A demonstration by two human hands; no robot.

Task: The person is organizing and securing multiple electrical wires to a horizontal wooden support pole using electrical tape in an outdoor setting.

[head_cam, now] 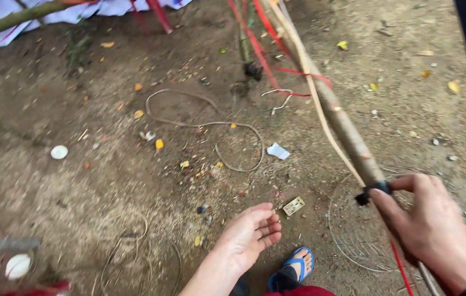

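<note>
My right hand (pixel 433 227) grips the near end of a long wooden stick (pixel 338 118), fingers closed around a black band (pixel 374 190) wrapped on it. The stick runs up and away to the upper middle, with a thin pale strip (pixel 320 115) and red cords (pixel 263 46) hanging along it. My left hand (pixel 248 235) hovers low over the dirt, palm up, fingers loosely apart, holding nothing. It is nearest to a small tan rectangular piece (pixel 294 206) on the ground.
Bare dirt ground (pixel 79 181) is littered with yellow leaves, a looped cord (pixel 205 123), white round lids (pixel 59 152), a white scrap (pixel 278 151) and a wire ring (pixel 353 241). My foot in a blue sandal (pixel 294 268) stands below. White cloth (pixel 3 13) lies at the top left.
</note>
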